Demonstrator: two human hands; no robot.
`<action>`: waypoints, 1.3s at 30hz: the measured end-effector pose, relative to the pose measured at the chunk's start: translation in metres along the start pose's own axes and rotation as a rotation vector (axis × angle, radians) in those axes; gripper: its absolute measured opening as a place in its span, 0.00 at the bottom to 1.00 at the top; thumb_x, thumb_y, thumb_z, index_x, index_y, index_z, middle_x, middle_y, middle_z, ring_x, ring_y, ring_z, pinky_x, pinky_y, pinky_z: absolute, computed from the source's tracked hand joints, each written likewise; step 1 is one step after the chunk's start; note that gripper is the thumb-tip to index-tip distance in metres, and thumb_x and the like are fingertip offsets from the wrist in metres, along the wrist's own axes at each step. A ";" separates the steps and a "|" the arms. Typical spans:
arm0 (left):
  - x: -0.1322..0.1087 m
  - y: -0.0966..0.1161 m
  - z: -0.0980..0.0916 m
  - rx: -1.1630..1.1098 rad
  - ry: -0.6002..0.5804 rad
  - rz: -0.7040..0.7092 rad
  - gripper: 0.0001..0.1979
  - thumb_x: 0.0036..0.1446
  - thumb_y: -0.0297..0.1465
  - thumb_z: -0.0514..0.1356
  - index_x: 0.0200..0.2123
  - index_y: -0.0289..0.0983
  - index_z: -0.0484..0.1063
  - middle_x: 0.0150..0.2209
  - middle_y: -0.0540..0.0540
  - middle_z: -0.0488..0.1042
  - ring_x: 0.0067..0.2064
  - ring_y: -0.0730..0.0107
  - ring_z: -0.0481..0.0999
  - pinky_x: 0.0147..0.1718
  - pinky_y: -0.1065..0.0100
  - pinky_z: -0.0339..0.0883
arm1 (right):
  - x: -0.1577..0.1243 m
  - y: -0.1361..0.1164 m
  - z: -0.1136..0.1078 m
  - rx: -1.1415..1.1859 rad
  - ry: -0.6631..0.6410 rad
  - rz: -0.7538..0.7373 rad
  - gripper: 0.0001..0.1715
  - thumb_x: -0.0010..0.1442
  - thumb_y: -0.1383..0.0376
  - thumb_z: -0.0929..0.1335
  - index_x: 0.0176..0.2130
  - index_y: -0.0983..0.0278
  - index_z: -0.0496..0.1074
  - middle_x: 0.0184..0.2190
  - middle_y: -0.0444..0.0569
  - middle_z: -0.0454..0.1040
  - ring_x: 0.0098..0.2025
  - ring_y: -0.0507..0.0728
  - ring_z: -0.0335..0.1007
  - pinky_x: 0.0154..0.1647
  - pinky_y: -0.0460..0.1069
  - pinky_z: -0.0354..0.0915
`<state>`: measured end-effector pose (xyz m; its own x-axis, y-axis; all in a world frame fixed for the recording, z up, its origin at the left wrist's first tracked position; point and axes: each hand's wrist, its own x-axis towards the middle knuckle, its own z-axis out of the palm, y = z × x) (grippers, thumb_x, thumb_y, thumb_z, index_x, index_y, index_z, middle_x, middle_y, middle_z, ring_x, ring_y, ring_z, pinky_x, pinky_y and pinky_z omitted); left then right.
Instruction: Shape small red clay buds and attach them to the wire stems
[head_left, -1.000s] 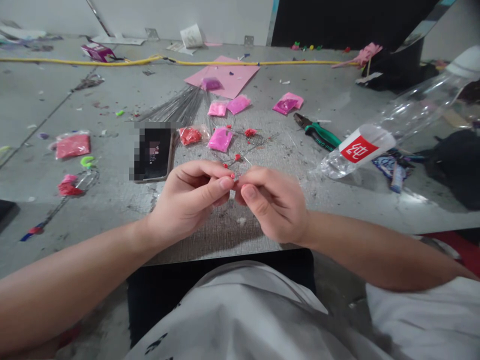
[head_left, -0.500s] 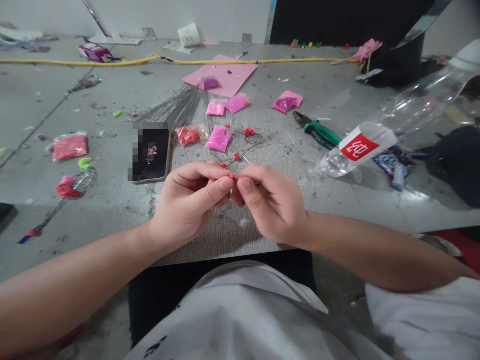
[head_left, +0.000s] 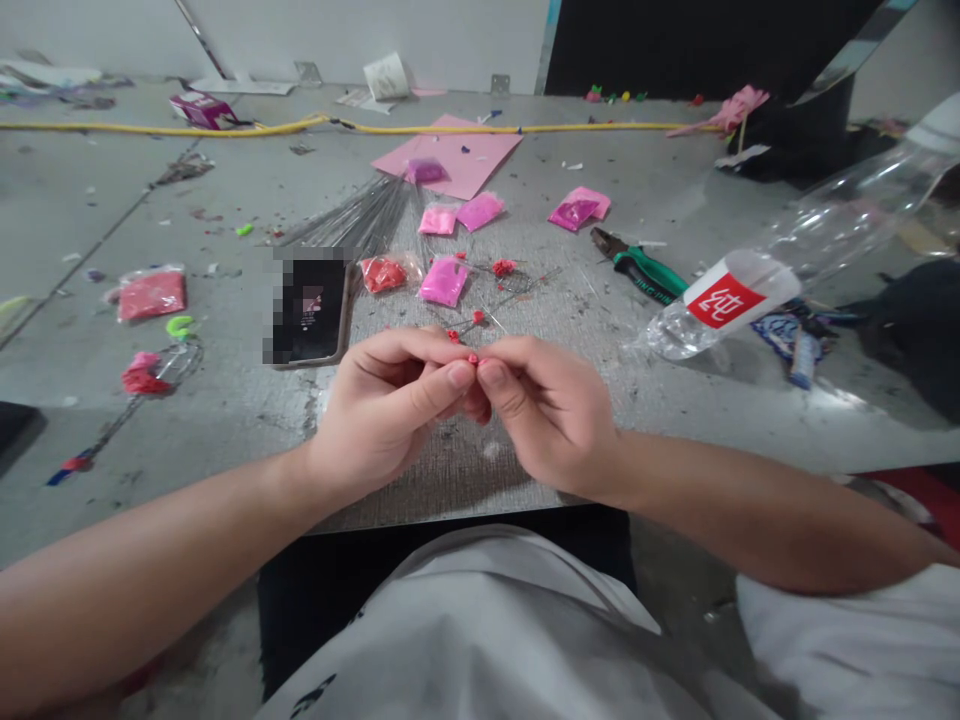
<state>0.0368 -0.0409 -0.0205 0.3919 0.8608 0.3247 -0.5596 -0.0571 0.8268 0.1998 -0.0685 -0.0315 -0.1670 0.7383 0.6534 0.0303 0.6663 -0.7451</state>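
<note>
My left hand and my right hand meet fingertip to fingertip above the near edge of the grey table. Both pinch a tiny red bead piece between thumbs and forefingers; the rest of it is hidden by the fingers. Just beyond the hands lie loose red beads on thin wires. A pink bead bag and a red bead bag lie a little farther off.
A phone lies left of the hands. Green-handled pliers and a lying clear plastic bottle are at the right. More pink bags, a wire bundle, pink paper and a yellow cord sit farther back.
The hands have kept pinching the red piece together; the right thumb has shifted closer to the left thumb. The view has tilted slightly.
</note>
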 end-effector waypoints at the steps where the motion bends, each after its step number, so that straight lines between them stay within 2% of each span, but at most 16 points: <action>1: 0.000 0.000 0.000 0.008 0.001 0.001 0.05 0.57 0.23 0.72 0.35 0.39 0.85 0.26 0.52 0.78 0.24 0.78 0.78 0.24 0.77 0.74 | 0.000 0.000 0.000 0.002 -0.001 0.002 0.05 0.71 0.69 0.67 0.43 0.65 0.75 0.29 0.42 0.75 0.30 0.48 0.72 0.34 0.45 0.69; 10: 0.002 0.000 -0.002 0.022 -0.038 0.019 0.06 0.58 0.22 0.71 0.36 0.39 0.86 0.25 0.52 0.76 0.25 0.78 0.79 0.25 0.77 0.75 | -0.001 -0.001 0.001 0.020 -0.007 0.014 0.05 0.72 0.69 0.67 0.43 0.65 0.74 0.29 0.43 0.75 0.30 0.48 0.71 0.33 0.45 0.69; 17: 0.002 -0.002 -0.005 0.005 -0.056 0.030 0.07 0.58 0.21 0.70 0.37 0.39 0.86 0.27 0.52 0.78 0.27 0.77 0.81 0.27 0.77 0.78 | -0.001 0.000 0.001 0.010 -0.002 0.023 0.05 0.72 0.68 0.67 0.42 0.64 0.75 0.30 0.43 0.76 0.31 0.49 0.72 0.32 0.45 0.69; 24: 0.003 -0.002 -0.007 0.023 -0.076 0.048 0.08 0.58 0.21 0.70 0.37 0.39 0.86 0.26 0.52 0.77 0.27 0.77 0.81 0.27 0.77 0.78 | -0.002 0.000 0.001 0.017 -0.010 0.039 0.07 0.73 0.64 0.67 0.43 0.63 0.75 0.30 0.44 0.76 0.31 0.49 0.72 0.32 0.45 0.70; 34: 0.001 -0.001 -0.010 0.140 -0.065 0.070 0.07 0.56 0.24 0.72 0.37 0.42 0.87 0.25 0.51 0.72 0.26 0.75 0.79 0.26 0.73 0.78 | -0.003 0.003 0.001 0.076 -0.010 0.035 0.05 0.71 0.66 0.68 0.44 0.64 0.75 0.29 0.43 0.75 0.30 0.50 0.70 0.32 0.46 0.69; 39: 0.001 0.000 -0.011 0.167 -0.049 0.057 0.05 0.55 0.27 0.73 0.36 0.42 0.87 0.23 0.51 0.71 0.24 0.76 0.75 0.23 0.75 0.74 | -0.002 0.001 0.000 0.082 -0.009 0.029 0.04 0.70 0.66 0.68 0.43 0.64 0.75 0.29 0.43 0.75 0.30 0.49 0.70 0.31 0.46 0.69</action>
<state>0.0295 -0.0343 -0.0255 0.4005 0.8284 0.3915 -0.4542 -0.1916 0.8700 0.2001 -0.0693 -0.0334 -0.1766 0.7561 0.6302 -0.0458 0.6333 -0.7726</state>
